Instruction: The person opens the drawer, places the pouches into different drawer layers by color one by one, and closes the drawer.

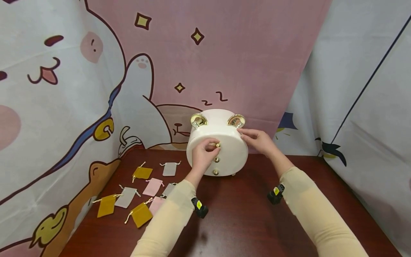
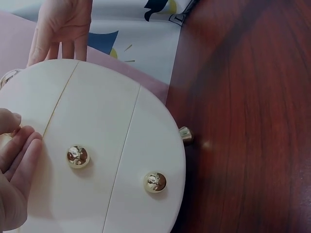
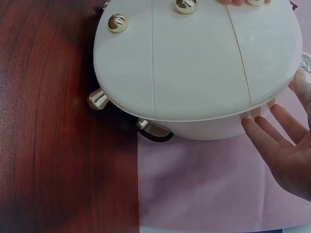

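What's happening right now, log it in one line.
left hand: pinches top gold knob | right hand: touches side of white box | drawstring pouches: lie on table

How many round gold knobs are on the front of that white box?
3, one above another: the top knob, pinched by the left hand; the middle knob; the bottom knob, low on the white drawer box. None seems hidden.

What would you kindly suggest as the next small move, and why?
I'd probably ease the top knob outward with the left hand: it pinches that knob, the seam below suggests a separate section, and the right hand touches the white box, which may help steady it.
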Demonstrator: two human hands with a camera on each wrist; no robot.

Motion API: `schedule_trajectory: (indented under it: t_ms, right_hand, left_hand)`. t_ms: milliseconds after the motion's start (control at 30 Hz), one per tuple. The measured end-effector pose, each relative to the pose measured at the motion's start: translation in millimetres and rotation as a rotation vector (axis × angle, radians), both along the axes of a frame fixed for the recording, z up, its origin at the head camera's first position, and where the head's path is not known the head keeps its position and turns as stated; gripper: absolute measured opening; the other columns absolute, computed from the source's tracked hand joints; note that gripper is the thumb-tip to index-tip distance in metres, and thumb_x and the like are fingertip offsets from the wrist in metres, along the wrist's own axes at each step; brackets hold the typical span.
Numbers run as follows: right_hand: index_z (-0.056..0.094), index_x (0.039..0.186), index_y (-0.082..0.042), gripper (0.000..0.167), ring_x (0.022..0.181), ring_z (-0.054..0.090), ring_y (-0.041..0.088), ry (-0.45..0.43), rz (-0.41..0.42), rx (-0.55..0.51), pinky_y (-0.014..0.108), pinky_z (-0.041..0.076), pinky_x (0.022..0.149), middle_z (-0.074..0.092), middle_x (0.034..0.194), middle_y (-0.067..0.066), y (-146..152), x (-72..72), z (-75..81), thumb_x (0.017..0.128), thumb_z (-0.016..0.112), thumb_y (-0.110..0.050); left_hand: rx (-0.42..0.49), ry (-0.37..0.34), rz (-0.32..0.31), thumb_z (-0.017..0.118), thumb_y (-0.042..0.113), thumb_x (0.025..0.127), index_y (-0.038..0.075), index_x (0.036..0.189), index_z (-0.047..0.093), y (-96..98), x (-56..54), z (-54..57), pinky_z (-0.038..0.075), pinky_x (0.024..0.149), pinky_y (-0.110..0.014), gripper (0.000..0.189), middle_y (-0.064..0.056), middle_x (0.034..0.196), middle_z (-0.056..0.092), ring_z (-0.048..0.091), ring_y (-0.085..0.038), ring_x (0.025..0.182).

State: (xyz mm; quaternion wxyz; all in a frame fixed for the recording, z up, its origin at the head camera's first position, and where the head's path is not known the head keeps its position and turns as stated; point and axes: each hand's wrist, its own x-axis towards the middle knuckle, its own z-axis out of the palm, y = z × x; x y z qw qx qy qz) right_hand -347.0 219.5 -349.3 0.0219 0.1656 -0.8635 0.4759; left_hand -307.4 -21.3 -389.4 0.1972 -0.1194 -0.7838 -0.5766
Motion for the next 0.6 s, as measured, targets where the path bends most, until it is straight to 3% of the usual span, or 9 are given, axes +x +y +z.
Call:
schedule_trajectory:
  t_ms: [600]
  right_hand:
    - [0.057, 0.141, -0.014, 0.046, 0.131, 0.048, 0.036, 0.008, -0.018, 0.094, 0.053, 0.042, 0.104, 0.052, 0.144, 0.016, 0, -1.7, 2.9, 0.099, 0.062, -0.033]
  left_hand:
    - [0.059, 0.051, -0.102, 0.078, 0.002, 0.083, 0.008, 0.099, 0.075, -6.9, 37.7, -4.7, 0.054, 0.064, -0.023, 0.018, -0.008, 0.083, 0.074, 0.071, -0.02, 0.078]
